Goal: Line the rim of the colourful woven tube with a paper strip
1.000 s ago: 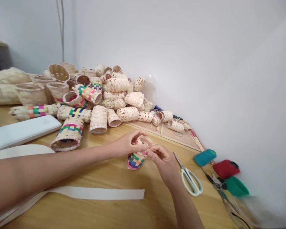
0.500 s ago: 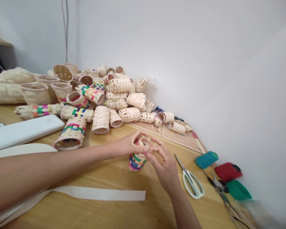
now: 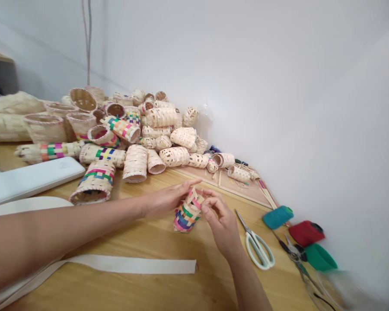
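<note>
A small woven basket (image 3: 188, 213) with bands of pink, green, orange and blue stands slightly tilted on the wooden table, and loose strip ends stick up at its top. On its right side my right hand (image 3: 222, 222) pinches the upper edge between thumb and curled fingers. My left hand (image 3: 169, 199) reaches behind the basket from the left, fingers stretched out and partly hidden by it. Whether the left fingers touch the weave is hard to see. Right of my right hand lie white-handled scissors (image 3: 259, 248).
A pile of woven baskets (image 3: 161, 117) fills the back left. Nearer me are a long white device (image 3: 35, 179) and a white strap (image 3: 132, 264). To the right lie a teal thread spool (image 3: 278, 217), a red spool (image 3: 306, 233), a green cup-like piece (image 3: 320, 257) and pliers (image 3: 294, 250).
My left hand has let go of the basket's rim, its fingers straightening behind the basket. My right hand has shifted to the rim's right side, uncovering the basket's front.
</note>
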### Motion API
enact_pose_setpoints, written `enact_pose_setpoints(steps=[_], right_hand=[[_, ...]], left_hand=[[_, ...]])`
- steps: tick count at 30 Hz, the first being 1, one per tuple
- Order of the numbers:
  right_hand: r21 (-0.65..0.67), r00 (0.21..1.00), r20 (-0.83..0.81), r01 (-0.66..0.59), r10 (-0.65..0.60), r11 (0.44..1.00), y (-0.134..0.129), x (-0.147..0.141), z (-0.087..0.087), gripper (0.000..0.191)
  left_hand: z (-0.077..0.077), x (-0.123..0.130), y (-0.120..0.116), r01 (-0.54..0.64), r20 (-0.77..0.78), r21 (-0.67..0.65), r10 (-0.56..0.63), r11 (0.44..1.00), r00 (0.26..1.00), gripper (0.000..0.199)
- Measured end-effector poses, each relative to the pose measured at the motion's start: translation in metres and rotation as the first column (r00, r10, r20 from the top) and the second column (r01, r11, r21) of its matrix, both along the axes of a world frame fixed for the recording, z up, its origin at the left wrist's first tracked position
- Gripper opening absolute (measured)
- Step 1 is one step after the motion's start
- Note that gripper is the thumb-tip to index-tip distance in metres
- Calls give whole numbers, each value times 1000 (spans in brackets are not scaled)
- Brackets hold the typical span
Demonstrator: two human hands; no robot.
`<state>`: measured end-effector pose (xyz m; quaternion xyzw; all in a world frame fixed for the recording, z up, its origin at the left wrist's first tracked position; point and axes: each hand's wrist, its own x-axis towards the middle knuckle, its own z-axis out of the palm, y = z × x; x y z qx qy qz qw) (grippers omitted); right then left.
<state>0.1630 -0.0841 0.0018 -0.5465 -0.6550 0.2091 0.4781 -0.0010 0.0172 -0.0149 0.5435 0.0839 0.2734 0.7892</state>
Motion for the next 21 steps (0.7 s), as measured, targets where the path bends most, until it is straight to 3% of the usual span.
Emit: enact_pose_setpoints(steps=[3,6,12,18,21], right_hand=[[-44,992,-128,-28,22,999,1,4,-1,20],[-67,982,-189,-39,26,997,2,6,-3,22],[-12,985,-173,-4,2,1000,4,6,-8,20],[-48,961,-266,68,-79,996,7,3,-10,55],[-75,923,-382,25,-52,997,8,-3,-14,73]], left_hand=[[-1,1,-1,25,-13,-160,-27,987,1000,64],[-1,2,-3,11,-29,-174,-16,985,999,49],[2,3,-6,-55,-23,-138,52,989,998,51],[6,1,-10,-50,30,-115,54,992,998,48],[8,0,-12,-23,58,-141,31,990,998,50]])
